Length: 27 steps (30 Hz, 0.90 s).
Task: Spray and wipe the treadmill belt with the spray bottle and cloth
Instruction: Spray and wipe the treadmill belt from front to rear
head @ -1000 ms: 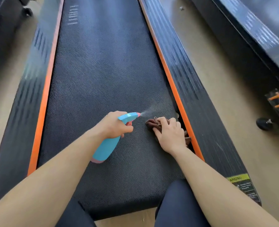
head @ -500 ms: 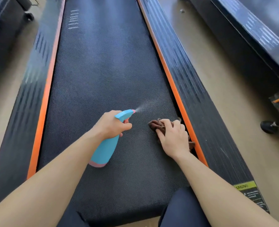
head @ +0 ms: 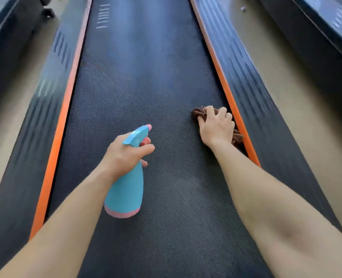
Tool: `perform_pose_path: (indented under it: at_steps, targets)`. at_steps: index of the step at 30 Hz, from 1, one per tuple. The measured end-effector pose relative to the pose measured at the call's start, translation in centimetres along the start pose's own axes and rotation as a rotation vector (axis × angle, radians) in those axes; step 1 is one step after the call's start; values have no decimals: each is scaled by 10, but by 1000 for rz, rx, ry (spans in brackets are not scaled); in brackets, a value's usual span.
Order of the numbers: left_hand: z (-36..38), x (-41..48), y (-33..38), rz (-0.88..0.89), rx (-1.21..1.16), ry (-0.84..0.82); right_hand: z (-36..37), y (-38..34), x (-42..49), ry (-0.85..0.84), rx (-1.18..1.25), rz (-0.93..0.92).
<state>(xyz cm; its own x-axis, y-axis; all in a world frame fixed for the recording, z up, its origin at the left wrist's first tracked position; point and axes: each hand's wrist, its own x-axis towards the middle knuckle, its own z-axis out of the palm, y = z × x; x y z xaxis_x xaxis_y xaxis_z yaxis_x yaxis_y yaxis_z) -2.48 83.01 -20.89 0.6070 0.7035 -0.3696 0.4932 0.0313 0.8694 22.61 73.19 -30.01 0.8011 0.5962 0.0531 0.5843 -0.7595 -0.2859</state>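
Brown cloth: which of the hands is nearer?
Right. The right hand is on the brown cloth, gripping it at the right edge of the belt; the left hand holds the spray bottle apart to its left.

Left hand (head: 126, 155) grips blue spray bottle (head: 126, 189) above mid treadmill belt (head: 146, 87), nozzle pointing far; right hand (head: 216, 127) presses brown cloth (head: 198, 113) on belt beside right orange strip (head: 222, 77).

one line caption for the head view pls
Left hand holds a blue spray bottle above the treadmill belt; right hand grips a brown cloth on it.
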Motion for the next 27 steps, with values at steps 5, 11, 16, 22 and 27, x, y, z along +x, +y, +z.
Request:
perform_pose_path:
  at_steps: [5,11,16,22,27]
  targets:
    - [1,15,5,20,-4,10,3,16,-118,65,-54,-550]
    - [2,20,7,51,-30,-2,10,-6,-17,61,-48,-352]
    - [-2,14,-1,28,-43,8,15,-24,3,8,-78,-197]
    - [0,11,3,44,-92,-19,2,18,-110,11,-94,-646]
    - [13,1,1,55,-124,-30,13,-17,-22,36,-77,-309]
